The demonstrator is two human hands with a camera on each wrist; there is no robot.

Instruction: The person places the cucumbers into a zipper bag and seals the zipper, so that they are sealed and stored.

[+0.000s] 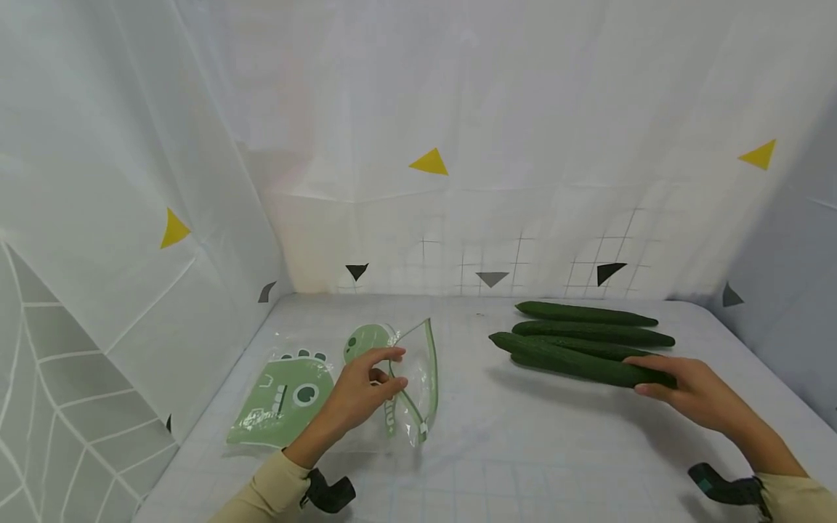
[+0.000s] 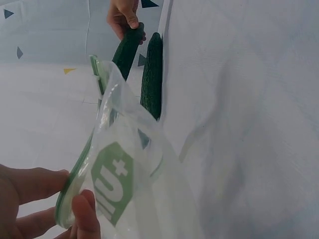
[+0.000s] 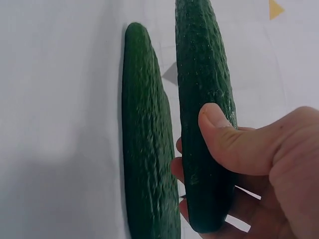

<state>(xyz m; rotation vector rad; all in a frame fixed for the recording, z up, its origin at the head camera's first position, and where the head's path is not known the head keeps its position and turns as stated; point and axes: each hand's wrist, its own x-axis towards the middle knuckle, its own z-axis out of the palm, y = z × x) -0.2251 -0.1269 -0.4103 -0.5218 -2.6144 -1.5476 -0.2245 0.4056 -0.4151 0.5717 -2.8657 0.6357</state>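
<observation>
My left hand [image 1: 362,388] holds the mouth of a clear zip bag [image 1: 284,403] with green cartoon print. In the left wrist view its fingers and thumb are at the green zip strip [image 2: 79,172], and the bag's mouth stands spread. The slider [image 1: 423,428] sits at the strip's near end. My right hand [image 1: 696,392] grips the near end of a long green cucumber [image 3: 204,74], thumb on top and fingers wrapped beneath. The cucumber is raised at a slant over the others and points left toward the bag. Beside it in the right wrist view lies another cucumber [image 3: 147,134].
More cucumbers [image 1: 585,314] lie side by side behind the held one on the white table [image 1: 497,450]. White sheeting [image 1: 556,94] with yellow and dark triangles stands behind and on both sides. Dark wrist devices [image 1: 330,494] are strapped to both forearms.
</observation>
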